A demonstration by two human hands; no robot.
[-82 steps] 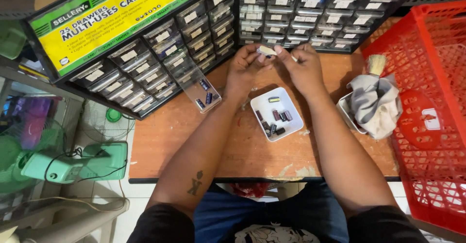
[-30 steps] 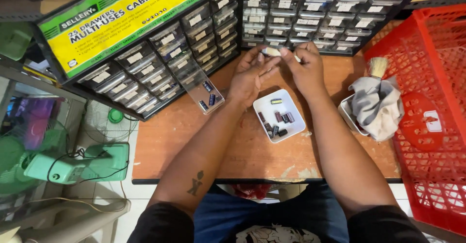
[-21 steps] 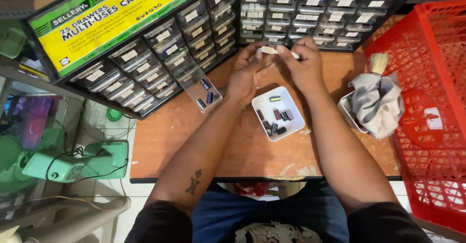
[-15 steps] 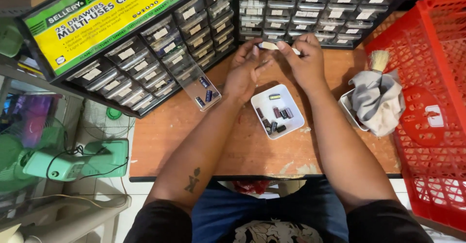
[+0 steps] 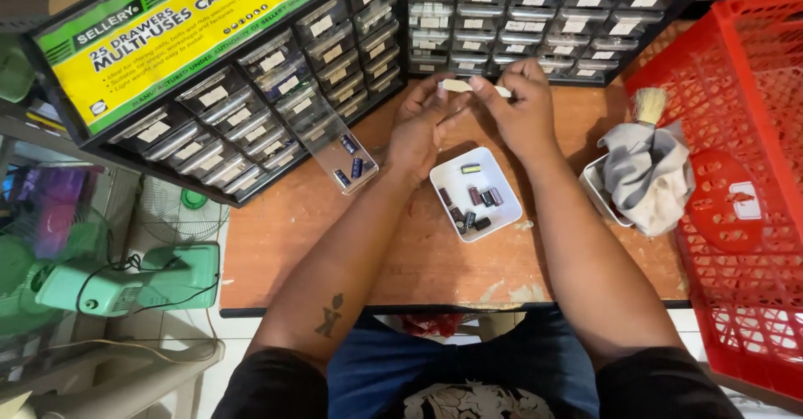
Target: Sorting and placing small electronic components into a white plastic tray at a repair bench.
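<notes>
Up at the far edge of the brown wooden worktop (image 5: 301,252), just beyond the small white square tray (image 5: 475,191), both hands meet over a small pale, flat, strip-like piece (image 5: 456,86). It spans the gap between them, held off the worktop and right in front of the black parts cabinet with rows of clear little drawers (image 5: 535,9). What the piece is made of cannot be told; it looks thin and light, probably stiff enough to hold its line between two pinches yet easy to bend or drop, so taking it at each end with the fingertips seems the sound hold.

The left hand (image 5: 418,130) has its grip nearly closed, thumb and first fingers pinching the near end of the piece, palm turned inward. The right hand (image 5: 523,109) has its fingers curled tight on the other end, knuckles up, wrist bent toward the tray. Both forearms run up from the lower edge and converge above the tray, which holds several small dark cylindrical parts.

Left of the tray, a clear plastic drawer (image 5: 343,147) pulled from the cabinet lies on the worktop with a few dark parts in it. Right of the tray, a grey cloth (image 5: 648,176) and a pale-bristled brush (image 5: 648,105) sit in a white container beside a red plastic crate (image 5: 744,185).
</notes>
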